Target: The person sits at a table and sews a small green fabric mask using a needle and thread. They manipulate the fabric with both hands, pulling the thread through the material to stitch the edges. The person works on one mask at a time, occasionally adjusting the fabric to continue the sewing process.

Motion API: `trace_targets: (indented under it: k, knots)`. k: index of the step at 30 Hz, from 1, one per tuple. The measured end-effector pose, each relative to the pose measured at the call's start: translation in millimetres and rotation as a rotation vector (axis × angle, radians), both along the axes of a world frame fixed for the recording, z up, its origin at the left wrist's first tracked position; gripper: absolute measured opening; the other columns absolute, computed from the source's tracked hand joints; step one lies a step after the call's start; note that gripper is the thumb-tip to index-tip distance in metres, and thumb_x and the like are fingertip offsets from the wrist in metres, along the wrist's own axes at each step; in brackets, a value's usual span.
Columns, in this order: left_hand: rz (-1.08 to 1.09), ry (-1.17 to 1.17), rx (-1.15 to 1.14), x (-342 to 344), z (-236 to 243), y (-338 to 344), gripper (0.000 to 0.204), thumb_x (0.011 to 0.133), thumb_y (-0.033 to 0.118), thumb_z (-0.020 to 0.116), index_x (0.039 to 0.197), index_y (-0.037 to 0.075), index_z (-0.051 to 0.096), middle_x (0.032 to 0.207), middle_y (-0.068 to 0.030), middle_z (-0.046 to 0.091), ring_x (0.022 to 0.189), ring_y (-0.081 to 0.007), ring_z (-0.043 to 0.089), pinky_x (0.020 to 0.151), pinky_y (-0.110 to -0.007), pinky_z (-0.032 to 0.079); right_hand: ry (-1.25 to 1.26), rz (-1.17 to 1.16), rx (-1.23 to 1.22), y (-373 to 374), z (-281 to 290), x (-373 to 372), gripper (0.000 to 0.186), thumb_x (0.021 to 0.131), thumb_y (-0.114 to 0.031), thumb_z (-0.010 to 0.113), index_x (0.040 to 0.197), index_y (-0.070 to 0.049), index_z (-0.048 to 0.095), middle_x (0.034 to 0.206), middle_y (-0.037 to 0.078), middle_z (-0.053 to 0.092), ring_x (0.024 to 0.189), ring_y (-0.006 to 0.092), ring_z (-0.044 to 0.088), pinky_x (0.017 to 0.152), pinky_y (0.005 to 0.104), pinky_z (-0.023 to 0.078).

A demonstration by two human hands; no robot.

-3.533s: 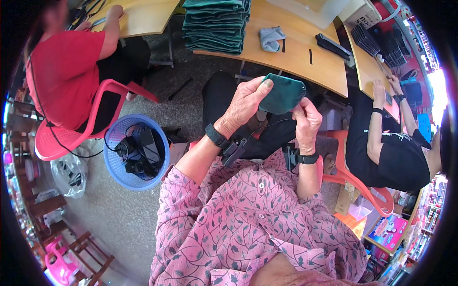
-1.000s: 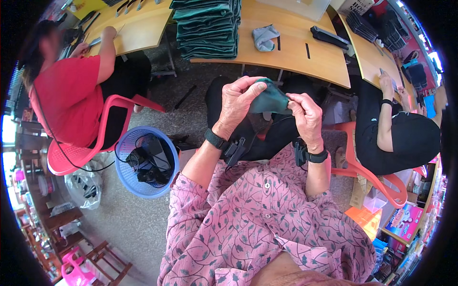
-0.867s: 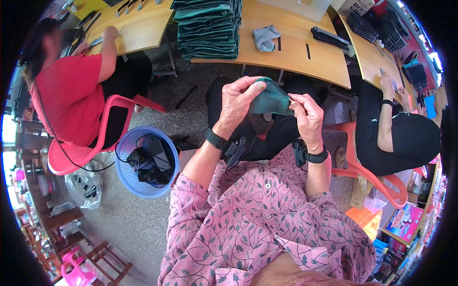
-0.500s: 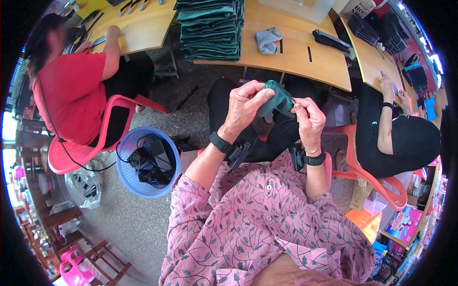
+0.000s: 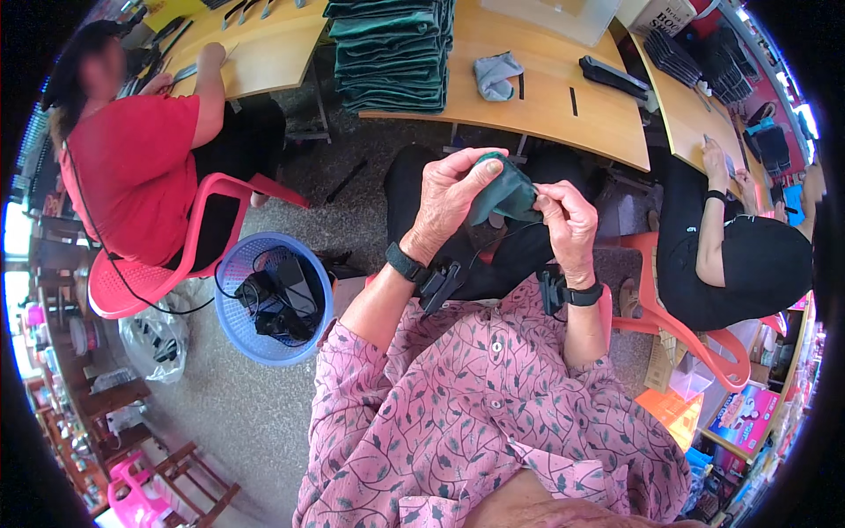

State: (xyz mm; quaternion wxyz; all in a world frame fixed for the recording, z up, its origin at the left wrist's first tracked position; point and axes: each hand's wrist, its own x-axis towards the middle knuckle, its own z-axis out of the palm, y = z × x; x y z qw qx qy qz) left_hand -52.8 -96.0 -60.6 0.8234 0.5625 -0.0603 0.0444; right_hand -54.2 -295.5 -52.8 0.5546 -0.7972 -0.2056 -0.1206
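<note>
Above my lap I hold a small piece of dark green cloth (image 5: 508,193) between both hands. My left hand (image 5: 446,195) pinches its upper left part, thumb on top and fingers behind. At the cloth's right edge, the thumb and fingertips of my right hand (image 5: 568,216) are closed on it. Whether those fingertips also hold something small, such as a thread, is too fine to make out. A tall stack of folded green velvety cloth pieces (image 5: 392,62) stands on the wooden table (image 5: 546,132) ahead. A crumpled grey cloth (image 5: 497,76) lies to its right.
A blue plastic basket (image 5: 231,327) with black devices and cables stands on the floor at my left. A person in red (image 5: 132,176) works at the left table; another in black (image 5: 735,264) works at the right. A long black case (image 5: 613,74) lies on the table ahead.
The green cloth has turned and spread slightly between my hands, its face flatter now. My right hand has shifted a little left along its edge.
</note>
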Motion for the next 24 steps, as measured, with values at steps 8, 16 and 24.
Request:
trace_targets:
  k: [8, 16, 24]
  knots:
    - [0.007, -0.025, 0.105, -1.2, 0.8, -4.3, 0.019, 0.092, 0.015, 0.068, 0.106, 0.003, 0.072, 0.087, 0.0014, 0.069, 0.081, -0.0028, 0.058, 0.071, -0.021, 0.049, -0.045, -0.029, 0.059, -1.5, -0.4, -0.7, 0.008, 0.088, 0.002, 0.064, 0.096, 0.002, 0.068, 0.078, 0.005, 0.062, 0.07, 0.0111, 0.06, 0.063, 0.0226, 0.047]
    - [-0.019, -0.067, 0.167, 1.8, -6.5, -6.3, 0.018, 0.093, 0.016, 0.066, 0.103, 0.004, 0.073, 0.082, 0.0031, 0.069, 0.077, -0.0021, 0.057, 0.068, -0.021, 0.049, 0.051, -0.067, 0.11, 0.1, -2.1, -5.6, 0.008, 0.09, -0.001, 0.063, 0.096, 0.002, 0.068, 0.078, 0.004, 0.061, 0.071, 0.0096, 0.058, 0.064, 0.0218, 0.046]
    - [0.005, -0.001, 0.008, -1.4, 5.0, -4.1, 0.023, 0.094, 0.015, 0.065, 0.115, 0.005, 0.07, 0.1, 0.0011, 0.068, 0.088, -0.0047, 0.06, 0.079, -0.021, 0.049, 0.044, -0.035, 0.05, 0.3, -2.8, -1.4, 0.007, 0.09, 0.001, 0.064, 0.095, 0.003, 0.067, 0.077, 0.004, 0.061, 0.069, 0.0101, 0.059, 0.061, 0.0225, 0.046]
